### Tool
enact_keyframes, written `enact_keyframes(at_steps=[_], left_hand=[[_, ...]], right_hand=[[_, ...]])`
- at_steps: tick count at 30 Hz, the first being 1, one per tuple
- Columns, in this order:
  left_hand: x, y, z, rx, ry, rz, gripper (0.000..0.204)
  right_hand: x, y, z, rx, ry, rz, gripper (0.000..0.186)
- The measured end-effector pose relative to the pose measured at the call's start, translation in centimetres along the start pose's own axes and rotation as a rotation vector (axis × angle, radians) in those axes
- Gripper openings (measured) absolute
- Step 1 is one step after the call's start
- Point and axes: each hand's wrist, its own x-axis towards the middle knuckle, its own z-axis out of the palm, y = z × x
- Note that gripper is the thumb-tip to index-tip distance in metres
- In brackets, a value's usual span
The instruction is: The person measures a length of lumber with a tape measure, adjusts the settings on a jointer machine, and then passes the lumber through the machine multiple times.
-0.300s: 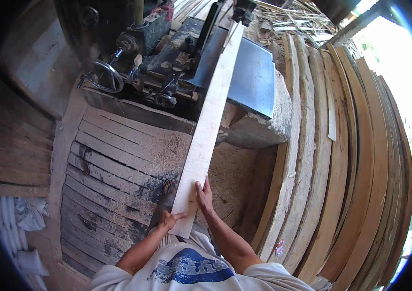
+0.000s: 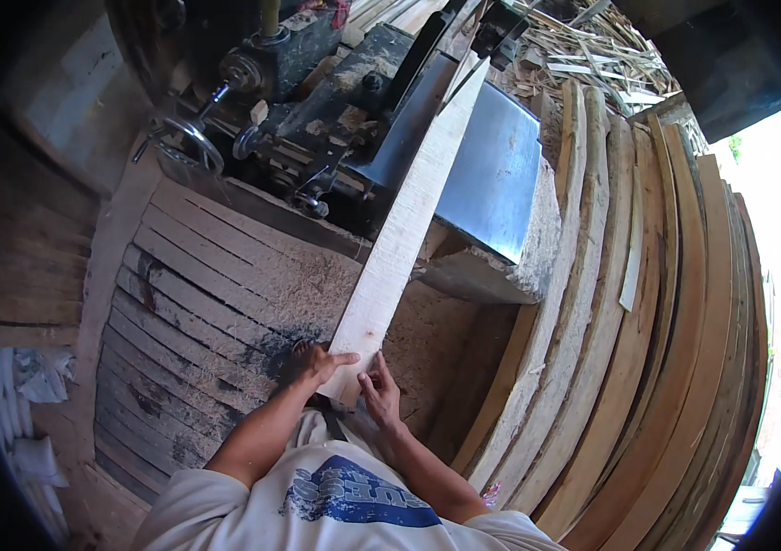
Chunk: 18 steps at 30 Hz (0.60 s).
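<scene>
Plank: we list one long, pale, straight plank (image 2: 416, 207), lying lengthwise from the person's waist up across the machine's metal table; its near end is just in front of the shirt, its far end by a dark block (image 2: 500, 35), where we cannot make out the detail.
Left hand: we find the left hand (image 2: 319, 365) at the plank's left edge, close to the near end; thumb laid over the upper face, the other fingers curled down at the edge and partly hidden, clamped on the wood.
Right hand: we enter the right hand (image 2: 381, 397) at the right edge of the same end; thumb and forefinger apart, tips at the edge; we cannot tell whether the hidden fingers press on the wood.
Machine: we note a dark machine with a smooth metal table (image 2: 505, 174), a long dark fence (image 2: 415, 73) left of the plank, and a shiny handwheel (image 2: 190, 138) farther left.
Timber: we count several long boards (image 2: 652, 321) side by side along the right, with scrap wood (image 2: 583, 60) heaped beyond.
Floor: we record dark wooden slats (image 2: 179, 312) dusted with sawdust (image 2: 303, 262).
Sacks: we see white sacks (image 2: 6, 395) at lower left.
Clothing: we log a pale shirt (image 2: 252, 514) with blue print.
</scene>
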Motion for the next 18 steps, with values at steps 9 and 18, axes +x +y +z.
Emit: enact_keyframes(at_steps=[9, 18], left_hand=[[11.6, 16.9, -0.5, -0.067, 0.017, 0.025, 0.076], [18.0, 24.5, -2.3, -0.155, 0.271, 0.072, 0.091]], right_hand=[[13.4, -5.2, -3.4, 0.052, 0.255, 0.028, 0.064], [28.0, -9.7, -6.5, 0.196, 0.256, -0.052, 0.061]])
